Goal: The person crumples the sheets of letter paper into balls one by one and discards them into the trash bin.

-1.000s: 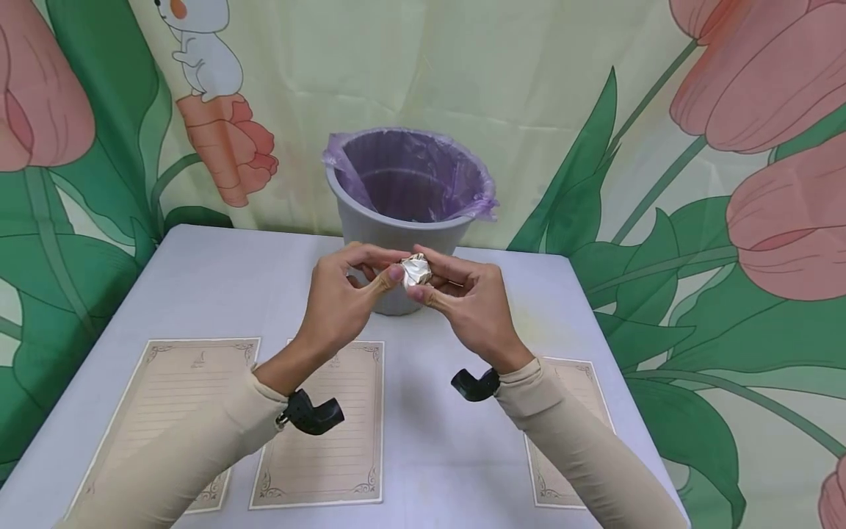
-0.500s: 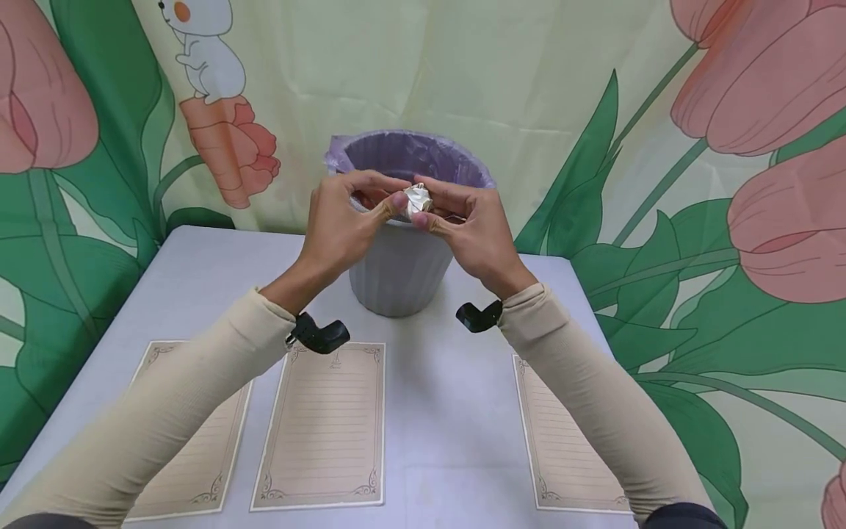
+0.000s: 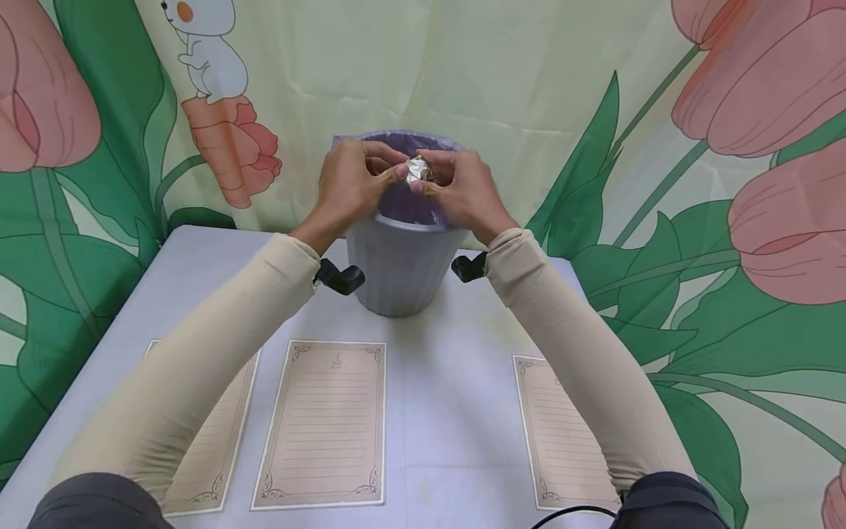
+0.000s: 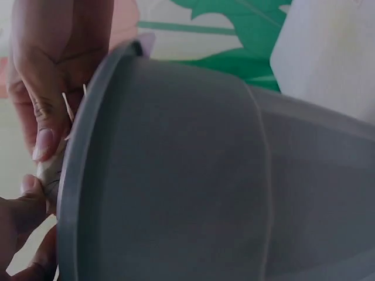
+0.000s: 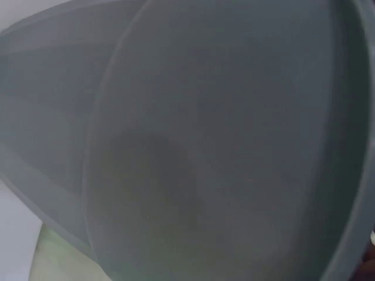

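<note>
Both hands meet over the mouth of a grey bin (image 3: 406, 268), holding a small, pale, shiny crumpled paper ball (image 3: 418, 170) between them. My left hand (image 3: 350, 180) pinches its left side between thumb and fingers. On the other side my right hand (image 3: 468, 189) pinches it the same way. A purple bag (image 3: 406, 208) lines the bin. In the left wrist view, the thumbs close on the ball (image 4: 51, 171) behind the bin's rim (image 4: 73, 175), which hides part of it. The right wrist view is mostly filled by the bin's wall (image 5: 217, 129).
A lined letter sheet (image 3: 330, 426) with an ornate border lies on the white table (image 3: 449, 411). Another sheet (image 3: 214, 448) is partly under the left sleeve, and one more (image 3: 562, 441) by the right sleeve. A flower-printed curtain (image 3: 529, 95) hangs behind. A black cable (image 3: 575, 508) shows at the front.
Both hands, with the crumpled paper ball between them, have risen and moved forward from in front of the bin to over its opening. The bin and sheets have stayed put.
</note>
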Available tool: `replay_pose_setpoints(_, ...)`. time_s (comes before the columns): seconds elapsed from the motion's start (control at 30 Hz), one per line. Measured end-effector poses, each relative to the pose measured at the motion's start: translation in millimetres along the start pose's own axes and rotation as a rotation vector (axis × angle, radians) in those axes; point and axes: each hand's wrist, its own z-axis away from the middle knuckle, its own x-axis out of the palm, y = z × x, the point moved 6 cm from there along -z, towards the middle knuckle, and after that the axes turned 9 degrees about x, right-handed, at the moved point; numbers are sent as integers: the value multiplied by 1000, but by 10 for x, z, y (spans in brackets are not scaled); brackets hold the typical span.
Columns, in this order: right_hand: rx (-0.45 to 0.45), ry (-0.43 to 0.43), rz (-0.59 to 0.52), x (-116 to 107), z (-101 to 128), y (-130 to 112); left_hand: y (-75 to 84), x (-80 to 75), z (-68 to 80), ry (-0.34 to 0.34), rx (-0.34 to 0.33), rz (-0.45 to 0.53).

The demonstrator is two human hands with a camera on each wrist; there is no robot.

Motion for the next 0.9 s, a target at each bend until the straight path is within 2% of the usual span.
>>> replay_pose_setpoints(0.1,53,9,76,7,-71,15,-28,39,-68,-32,-31,-66)
replay_pose_setpoints(0.2,92,25,105,6,-86,29,-16,49,-91,-41,-22,-112)
replay_pose_setpoints(0.3,78,58,56,-21,-32,42,30,4,-50,-13,30,-117)
replay_pose_setpoints(0.4,2,119,-32,-68,91,46,87,-99,58,48,110,-99)
replay_pose_setpoints(0.6,-231,269,-190,-118,439,100,112,-281,424,173,233,-43)
replay_pose_setpoints(0.77,-361,352,-306,-69,787,213,39,-313,810,197,278,20)
replay_pose_setpoints(0.9,-407,348,-372,84,1049,334,-100,-294,1139,202,264,66)
